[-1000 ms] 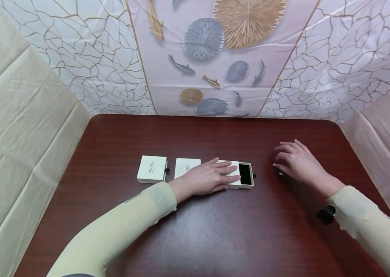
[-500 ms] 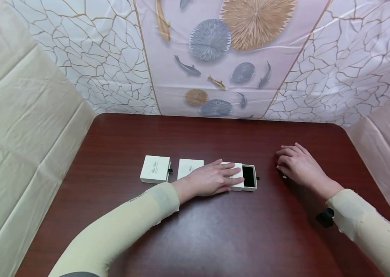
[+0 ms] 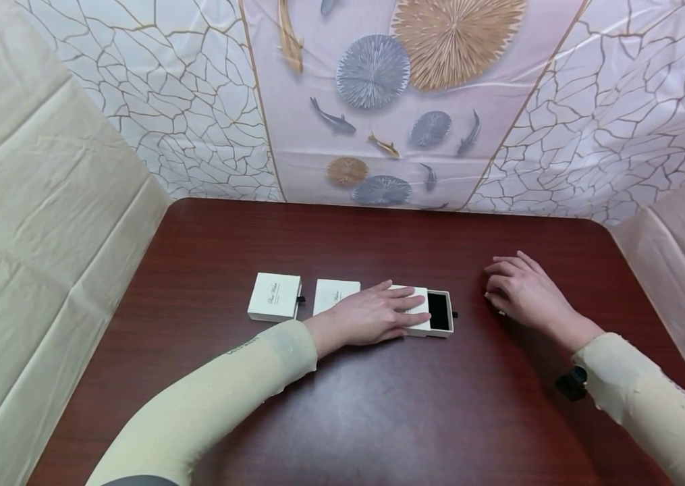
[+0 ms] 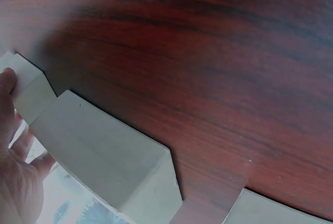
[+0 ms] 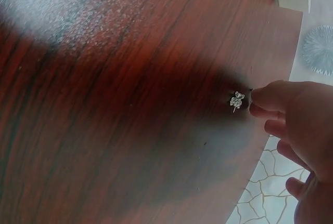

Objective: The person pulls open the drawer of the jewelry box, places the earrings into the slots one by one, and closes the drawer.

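In the head view my left hand [image 3: 371, 316] lies with spread fingers on the sleeve of the rightmost small white box [image 3: 418, 297]. The box's drawer [image 3: 439, 312] sticks out to the right and shows a black lining. My right hand [image 3: 521, 290] is at the table on the right, thumb and index finger pinched together. In the right wrist view a tiny sparkling earring [image 5: 237, 101] lies on the table just beside those fingertips. A tiny bit of a second earring [image 5: 251, 90] shows at the pinch; the rest is hidden.
Two more white boxes stand to the left: a middle box [image 3: 333, 295], partly covered by my left wrist, and a left box [image 3: 275, 297] with a black pull tab [image 3: 301, 300]. The dark red table [image 3: 342, 250] ends at a patterned cloth backdrop [image 3: 378, 162].
My right fingers have closed in on the small earrings, covering one of them. The head view has shifted slightly. My left hand stays on the box.
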Available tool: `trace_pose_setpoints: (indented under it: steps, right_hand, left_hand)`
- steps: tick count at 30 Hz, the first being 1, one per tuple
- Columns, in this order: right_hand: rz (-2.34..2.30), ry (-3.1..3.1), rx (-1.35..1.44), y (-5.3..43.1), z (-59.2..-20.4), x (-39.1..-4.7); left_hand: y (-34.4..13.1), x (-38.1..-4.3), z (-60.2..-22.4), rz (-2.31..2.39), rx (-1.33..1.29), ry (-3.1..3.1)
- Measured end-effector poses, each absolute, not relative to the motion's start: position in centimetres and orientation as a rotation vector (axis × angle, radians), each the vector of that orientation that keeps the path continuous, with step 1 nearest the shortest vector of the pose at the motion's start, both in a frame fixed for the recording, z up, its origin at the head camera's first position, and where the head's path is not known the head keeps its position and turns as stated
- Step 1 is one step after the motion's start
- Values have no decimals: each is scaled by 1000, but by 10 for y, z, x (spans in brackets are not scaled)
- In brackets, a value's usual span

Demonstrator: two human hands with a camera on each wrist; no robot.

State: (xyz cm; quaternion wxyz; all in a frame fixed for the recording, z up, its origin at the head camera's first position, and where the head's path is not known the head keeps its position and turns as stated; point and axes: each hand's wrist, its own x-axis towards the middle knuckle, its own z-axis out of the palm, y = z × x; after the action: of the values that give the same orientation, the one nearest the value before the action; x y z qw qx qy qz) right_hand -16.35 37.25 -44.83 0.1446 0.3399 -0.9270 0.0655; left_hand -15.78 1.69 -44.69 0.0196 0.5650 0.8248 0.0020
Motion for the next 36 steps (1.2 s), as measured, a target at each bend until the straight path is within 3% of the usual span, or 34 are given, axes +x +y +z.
trace_pose_setpoints:
  steps: [26,36]
  right_hand:
    - [191,-2692,1007,369,-446,-163]
    - [453,-2732,997,346,-422,-157]
  left_hand:
    - [20,-156,-447,-14,1756,2553]
    - [17,-157,-445,-12,1749,2560]
